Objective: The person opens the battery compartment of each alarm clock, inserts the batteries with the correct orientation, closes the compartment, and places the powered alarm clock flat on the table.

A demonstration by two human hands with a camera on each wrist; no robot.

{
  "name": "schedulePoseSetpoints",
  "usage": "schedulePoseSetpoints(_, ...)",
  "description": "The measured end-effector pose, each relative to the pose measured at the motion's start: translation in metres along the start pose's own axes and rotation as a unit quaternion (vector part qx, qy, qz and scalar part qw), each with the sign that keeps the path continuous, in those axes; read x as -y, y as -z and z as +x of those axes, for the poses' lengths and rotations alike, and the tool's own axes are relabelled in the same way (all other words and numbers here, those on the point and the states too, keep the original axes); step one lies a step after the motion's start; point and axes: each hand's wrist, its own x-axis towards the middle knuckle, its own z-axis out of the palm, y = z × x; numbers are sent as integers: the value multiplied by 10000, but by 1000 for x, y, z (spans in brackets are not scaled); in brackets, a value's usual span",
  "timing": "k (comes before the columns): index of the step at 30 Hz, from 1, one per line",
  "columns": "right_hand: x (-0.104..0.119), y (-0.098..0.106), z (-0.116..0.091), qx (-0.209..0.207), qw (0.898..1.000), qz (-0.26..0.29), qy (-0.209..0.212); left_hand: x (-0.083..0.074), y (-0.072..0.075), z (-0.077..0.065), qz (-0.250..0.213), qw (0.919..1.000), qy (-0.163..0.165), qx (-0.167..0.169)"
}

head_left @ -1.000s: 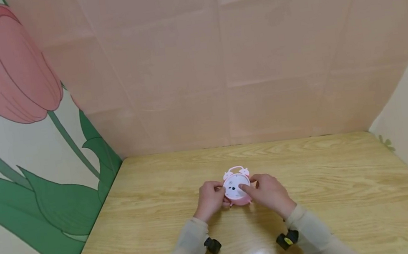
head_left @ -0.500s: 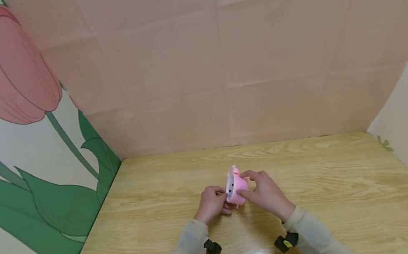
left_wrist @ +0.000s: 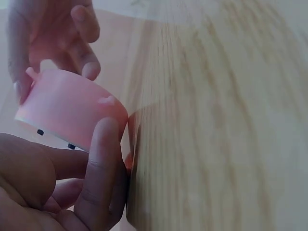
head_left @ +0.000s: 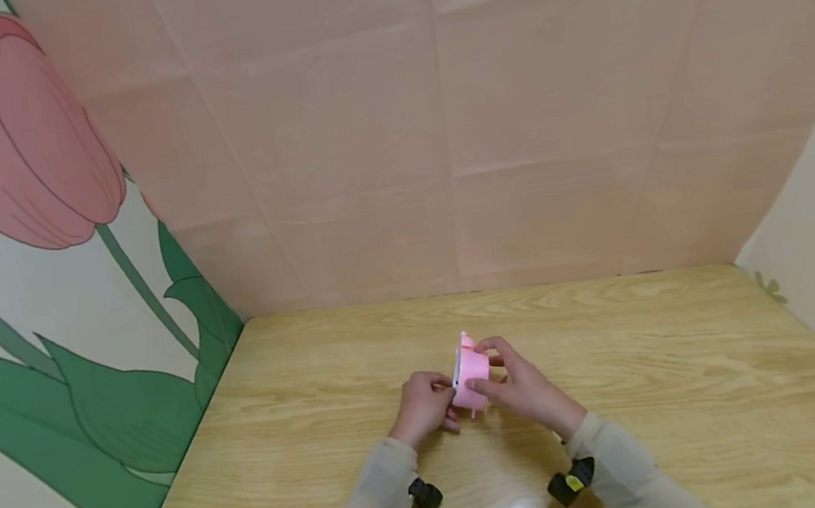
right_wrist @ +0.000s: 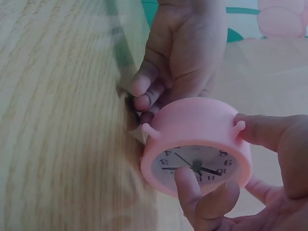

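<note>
A pink alarm clock (head_left: 474, 370) is held upright over the table, turned side-on in the head view. My right hand (head_left: 532, 391) grips its body from the right, thumb on the near side and index finger at the top. In the right wrist view, the white dial (right_wrist: 219, 161) with black hands faces my right palm, a fingertip across it. On the back, black knobs (left_wrist: 40, 132) stick out in the left wrist view. My left hand (head_left: 421, 407) has its fingers curled at the clock's back edge; exactly what they pinch is hidden. One left finger (left_wrist: 103, 144) touches the casing.
The wood-grain table (head_left: 301, 383) stretches out around the hands. A plain pinkish backdrop (head_left: 442, 158) rises at its far edge. Side walls carry flower pictures, a large tulip (head_left: 55, 143) at left. Black wrist cameras (head_left: 426, 497) sit on both wrists.
The clock has turned from showing its white back to showing its pink side, its back now toward my left hand. My right thumb has moved from the back to the side.
</note>
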Motion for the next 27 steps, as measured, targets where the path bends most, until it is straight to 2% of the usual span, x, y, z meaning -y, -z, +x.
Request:
schedulePoseSetpoints(7, -7, -3, 4, 66, 9996, 254, 98, 1, 2, -1, -1, 10000, 34, 70)
schedulePoseSetpoints(12, -12, -6, 8, 147, 9991, 408, -23, -2, 7, -3, 182, 9995, 164, 188)
schedulePoseSetpoints(20, -13, -13, 10, 214, 9990, 385, 27, -31, 18, -13, 633, 9977, -235, -86)
schedulePoseSetpoints(24, -13, -13, 8, 96, 9999, 88, 103, -44, 18, -18, 873, 9956, -352, 30)
schedulePoseSetpoints(27, -14, -13, 7, -17, 9997, -161, 159, -49, 15, -22, 1113, 9924, -493, 171)
